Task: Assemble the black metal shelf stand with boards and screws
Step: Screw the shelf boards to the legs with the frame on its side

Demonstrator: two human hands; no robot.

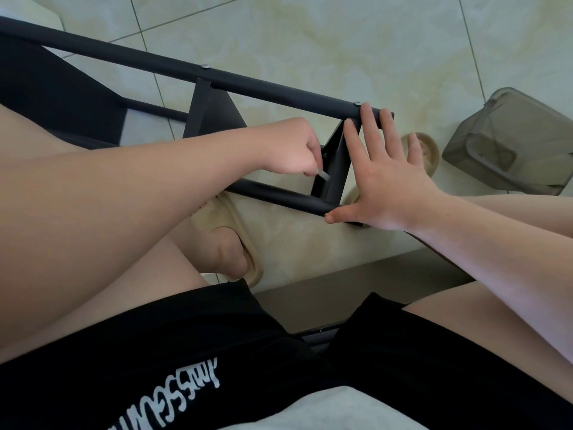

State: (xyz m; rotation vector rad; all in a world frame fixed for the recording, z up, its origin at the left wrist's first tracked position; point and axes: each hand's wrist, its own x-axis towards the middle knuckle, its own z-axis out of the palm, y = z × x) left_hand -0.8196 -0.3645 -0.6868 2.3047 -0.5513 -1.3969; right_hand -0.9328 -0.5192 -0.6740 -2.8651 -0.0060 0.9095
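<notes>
The black metal shelf stand [269, 85] lies tilted across the tiled floor, its two long tubes running from upper left to centre right. A black crossbar [336, 169] joins them at the near end. My left hand [291, 150] pinches a small silver hex key [322, 174] against a screw [325, 155] on the crossbar's inner face. My right hand [384, 178] lies flat with spread fingers over the frame's end, fingertips on the upper tube and thumb at the lower tube's tip. Two silver screw heads [356, 103] show on the upper tube.
A grey-green plastic bin [508, 141] stands on the floor at the right. My feet in beige slippers [235, 240] sit under the frame. Black shelf boards [55, 97] fill the frame's left part. My legs and black shorts take up the lower view.
</notes>
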